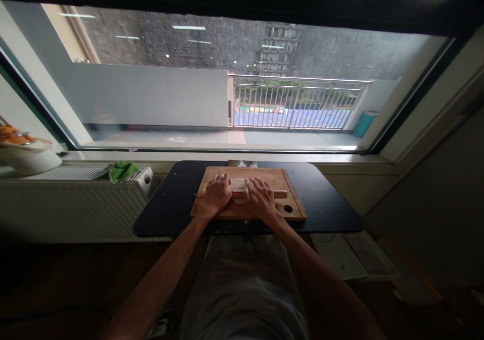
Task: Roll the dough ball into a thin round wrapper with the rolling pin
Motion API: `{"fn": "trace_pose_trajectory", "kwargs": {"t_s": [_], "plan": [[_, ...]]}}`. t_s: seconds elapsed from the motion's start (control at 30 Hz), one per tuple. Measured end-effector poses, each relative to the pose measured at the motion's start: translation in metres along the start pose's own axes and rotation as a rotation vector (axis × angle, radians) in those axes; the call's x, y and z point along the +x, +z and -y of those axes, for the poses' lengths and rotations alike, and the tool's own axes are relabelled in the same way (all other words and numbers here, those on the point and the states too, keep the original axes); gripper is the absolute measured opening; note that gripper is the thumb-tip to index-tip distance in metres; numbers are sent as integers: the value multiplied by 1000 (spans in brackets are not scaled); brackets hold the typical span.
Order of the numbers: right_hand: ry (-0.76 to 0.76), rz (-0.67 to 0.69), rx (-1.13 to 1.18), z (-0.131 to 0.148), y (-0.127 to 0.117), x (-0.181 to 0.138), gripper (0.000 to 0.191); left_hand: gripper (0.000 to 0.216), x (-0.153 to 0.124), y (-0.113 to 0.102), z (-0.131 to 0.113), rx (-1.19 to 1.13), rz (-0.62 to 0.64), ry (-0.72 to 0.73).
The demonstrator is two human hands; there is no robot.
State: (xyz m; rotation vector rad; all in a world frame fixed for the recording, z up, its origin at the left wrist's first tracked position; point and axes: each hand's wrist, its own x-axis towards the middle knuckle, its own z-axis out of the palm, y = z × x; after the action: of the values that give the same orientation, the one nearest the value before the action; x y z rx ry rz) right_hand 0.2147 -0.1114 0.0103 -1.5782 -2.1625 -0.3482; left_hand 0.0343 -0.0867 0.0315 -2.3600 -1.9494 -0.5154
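A wooden cutting board [291, 182] lies on a small black table [177, 204] below a wide window. On the board is a flat pale piece of dough [238, 183], with a wooden rolling pin [280, 194] lying across it. My left hand [217, 194] rests palm down on the pin's left part, fingers stretched flat. My right hand [260, 197] presses on the pin's middle the same way. The pin's right end sticks out past my right hand. A round hole sits in the board's near right corner.
A white radiator [75, 199] stands left of the table, with a green cloth [124, 170] on its top. A white bowl [28, 158] sits at the far left on the sill. The window glass is close behind the table. Dark floor lies on both sides.
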Motion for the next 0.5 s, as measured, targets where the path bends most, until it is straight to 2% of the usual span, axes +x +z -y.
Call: {"fn": "trace_pose_trajectory", "kwargs": {"t_s": [0.17, 0.33, 0.5], "plan": [[-15, -4, -4, 1, 12, 8, 46, 27, 7, 1, 2, -35, 0, -19], [-27, 15, -1, -6, 28, 19, 46, 24, 13, -4, 0, -47, 51, -16], [-11, 0, 1, -12, 32, 35, 49, 33, 24, -4, -3, 14, 44, -27]]}}
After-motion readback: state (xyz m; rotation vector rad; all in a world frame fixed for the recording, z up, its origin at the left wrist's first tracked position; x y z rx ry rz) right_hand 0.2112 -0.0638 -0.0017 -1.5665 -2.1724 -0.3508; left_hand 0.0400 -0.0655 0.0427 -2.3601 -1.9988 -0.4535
